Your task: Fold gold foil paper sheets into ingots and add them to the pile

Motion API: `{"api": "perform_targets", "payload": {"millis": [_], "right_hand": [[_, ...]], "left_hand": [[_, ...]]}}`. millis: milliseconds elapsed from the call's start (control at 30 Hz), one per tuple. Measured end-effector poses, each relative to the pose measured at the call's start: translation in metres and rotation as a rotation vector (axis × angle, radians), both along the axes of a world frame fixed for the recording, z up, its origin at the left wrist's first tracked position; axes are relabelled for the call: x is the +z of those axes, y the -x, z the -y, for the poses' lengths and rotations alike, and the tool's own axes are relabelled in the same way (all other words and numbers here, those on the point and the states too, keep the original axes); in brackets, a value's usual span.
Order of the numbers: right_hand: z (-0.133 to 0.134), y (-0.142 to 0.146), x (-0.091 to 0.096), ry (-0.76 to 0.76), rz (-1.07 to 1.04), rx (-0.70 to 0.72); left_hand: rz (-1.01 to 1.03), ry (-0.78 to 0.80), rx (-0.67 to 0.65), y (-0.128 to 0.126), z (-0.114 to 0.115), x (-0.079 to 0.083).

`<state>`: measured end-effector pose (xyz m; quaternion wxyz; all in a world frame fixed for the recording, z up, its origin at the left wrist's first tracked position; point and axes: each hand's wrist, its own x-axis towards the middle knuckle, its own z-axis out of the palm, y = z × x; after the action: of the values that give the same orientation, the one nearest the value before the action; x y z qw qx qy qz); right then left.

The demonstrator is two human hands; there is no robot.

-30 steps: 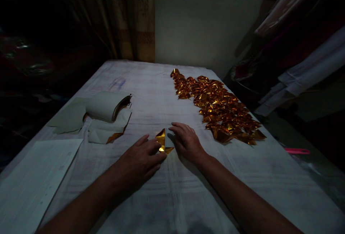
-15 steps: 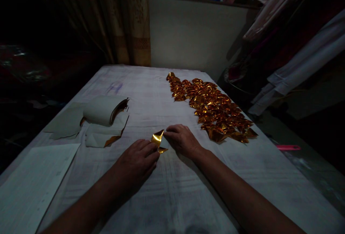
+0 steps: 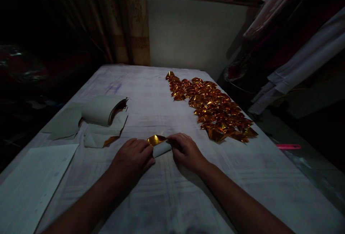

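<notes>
Between my two hands, low over the cloth-covered table (image 3: 151, 183), is a sheet of gold foil paper (image 3: 156, 140), partly folded. Its shiny gold side faces up at the back and its pale side shows along the front. My left hand (image 3: 134, 156) is closed on the paper's left end, fingers together. My right hand (image 3: 185, 149) pinches the right end between thumb and fingers. Folded gold foil pieces (image 3: 215, 106) lie in a spread heap to the right, apart from my hands.
Left of my hands rests a curled stack of foil paper (image 3: 98, 110), pale side out, with a loose creased sheet (image 3: 101, 135) before it. A large white sheet (image 3: 45, 176) covers the near left. Clothes (image 3: 304, 58) hang at the right, beyond the table edge.
The gold paper has turned, its pale side now showing at the front. My right hand has come slightly down and toward me; my left hand has shifted slightly left.
</notes>
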<state>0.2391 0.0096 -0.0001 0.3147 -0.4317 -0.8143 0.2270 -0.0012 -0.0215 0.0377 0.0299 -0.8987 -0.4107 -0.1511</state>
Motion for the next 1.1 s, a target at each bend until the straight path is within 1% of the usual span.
{"api": "perform_targets", "payload": {"millis": [100,167,233,367,433,500,600,700,833,967,1033,1100], "right_hand": [[0.001,0.0,-0.001,-0.037,0.008,0.018],[-0.001,0.0,-0.003,-0.089,0.031,0.05],[-0.003,0.0,-0.004,-0.163,0.064,0.067],[-0.007,0.0,-0.004,-0.342,0.121,0.037],[-0.008,-0.001,-0.003,-0.405,0.157,0.086],[-0.007,-0.002,-0.001,-0.432,0.185,0.165],[-0.005,-0.003,0.0,-0.437,0.18,0.238],[-0.002,-0.003,0.002,-0.425,0.136,0.262],[0.001,-0.005,0.004,-0.364,0.118,0.294],[0.002,-0.008,0.004,-0.352,0.141,0.295],[0.001,-0.008,0.003,-0.338,0.115,0.287],[0.0,-0.007,0.003,-0.294,0.081,0.278]], "left_hand": [[0.025,-0.045,-0.009,0.003,-0.003,-0.003],[0.028,-0.063,-0.02,0.005,-0.006,-0.005],[0.021,-0.057,-0.027,0.007,-0.008,-0.005],[0.04,-0.032,-0.035,0.009,-0.011,-0.006],[0.067,-0.053,-0.031,0.009,-0.011,-0.007],[0.088,-0.074,-0.02,0.009,-0.01,-0.009],[0.083,-0.061,0.001,0.008,-0.009,-0.011],[0.06,-0.027,-0.002,0.007,-0.007,-0.011],[0.071,-0.005,0.005,0.005,-0.004,-0.009],[0.072,0.074,0.079,-0.004,0.003,-0.005],[0.05,0.07,0.131,-0.01,0.007,-0.004],[0.025,0.047,0.173,-0.016,0.009,-0.004]]}}
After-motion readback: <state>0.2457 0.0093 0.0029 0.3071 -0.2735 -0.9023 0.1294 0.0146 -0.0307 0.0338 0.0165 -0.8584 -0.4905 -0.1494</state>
